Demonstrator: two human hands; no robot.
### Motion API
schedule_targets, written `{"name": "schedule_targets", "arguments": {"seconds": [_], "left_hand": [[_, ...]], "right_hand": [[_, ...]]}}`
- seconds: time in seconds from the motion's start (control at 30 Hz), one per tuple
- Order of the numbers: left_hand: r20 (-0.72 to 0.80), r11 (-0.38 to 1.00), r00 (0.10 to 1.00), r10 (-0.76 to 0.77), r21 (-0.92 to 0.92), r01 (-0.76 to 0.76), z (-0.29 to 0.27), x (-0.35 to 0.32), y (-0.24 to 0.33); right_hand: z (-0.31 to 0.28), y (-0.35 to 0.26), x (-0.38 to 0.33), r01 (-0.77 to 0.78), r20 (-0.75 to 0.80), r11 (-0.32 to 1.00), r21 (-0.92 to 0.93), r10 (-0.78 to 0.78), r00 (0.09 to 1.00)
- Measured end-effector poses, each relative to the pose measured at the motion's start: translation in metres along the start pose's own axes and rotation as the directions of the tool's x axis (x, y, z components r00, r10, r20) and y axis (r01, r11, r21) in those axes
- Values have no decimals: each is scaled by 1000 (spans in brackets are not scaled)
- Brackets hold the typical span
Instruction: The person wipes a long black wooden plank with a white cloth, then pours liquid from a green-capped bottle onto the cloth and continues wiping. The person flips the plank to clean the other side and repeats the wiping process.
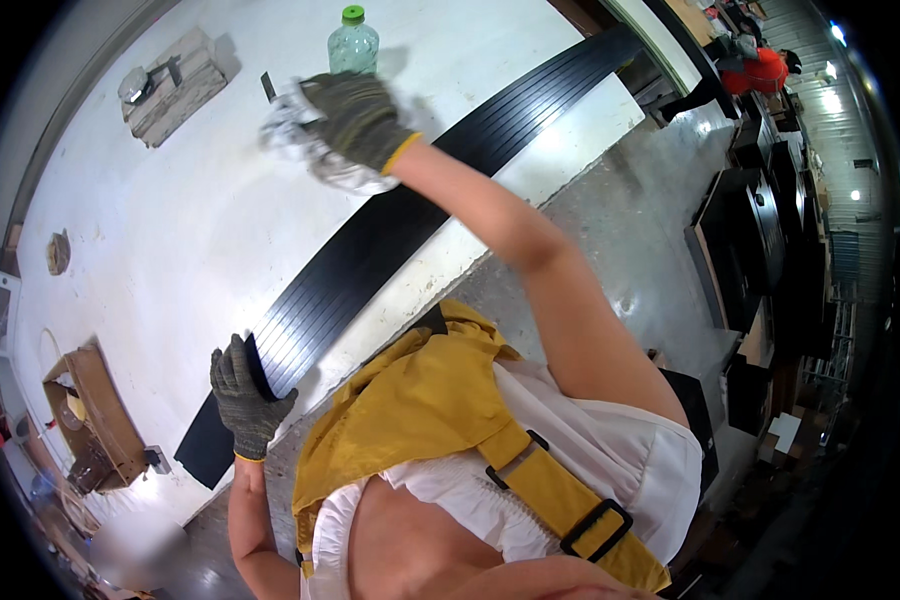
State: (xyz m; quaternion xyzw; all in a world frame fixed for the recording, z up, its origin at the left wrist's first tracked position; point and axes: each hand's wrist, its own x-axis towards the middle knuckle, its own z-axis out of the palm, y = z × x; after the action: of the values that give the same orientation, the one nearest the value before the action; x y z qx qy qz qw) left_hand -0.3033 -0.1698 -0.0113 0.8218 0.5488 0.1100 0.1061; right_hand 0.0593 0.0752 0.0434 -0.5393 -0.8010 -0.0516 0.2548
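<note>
A long black grooved panel [350, 265] lies diagonally along the near edge of the white table [160, 240]. Toward its lower left end, my left hand [248, 400], in a dark grey knit glove, rests on the panel with fingers stretched out and thumb apart. My right hand [358, 115], gloved alike with a yellow cuff, is closed around a crumpled white cloth [305, 150], just beyond the panel's far edge. Motion smears the cloth a little. Right behind that hand stands a clear bottle [353, 48] with a green cap.
A marbled block [175, 90] with a shiny item on it sits at the far left. Nearer are a small brown roll [58, 253] and an open cardboard box [105, 410] holding odds and ends. Off to the right, a person in red [760, 72] works near stacked black panels [740, 240].
</note>
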Motion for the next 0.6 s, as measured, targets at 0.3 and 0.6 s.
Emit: {"name": "schedule_targets", "arguments": {"seconds": [0.3,0.6], "left_hand": [[13,998,1000,1,60,-2,-10,6,3],[11,997,998,58,56,-59,-2,16,11]], "right_hand": [[25,-44,-15,40,449,995,86,-75,891],[0,-23,-106,56,474,997,45,-71,877]]}}
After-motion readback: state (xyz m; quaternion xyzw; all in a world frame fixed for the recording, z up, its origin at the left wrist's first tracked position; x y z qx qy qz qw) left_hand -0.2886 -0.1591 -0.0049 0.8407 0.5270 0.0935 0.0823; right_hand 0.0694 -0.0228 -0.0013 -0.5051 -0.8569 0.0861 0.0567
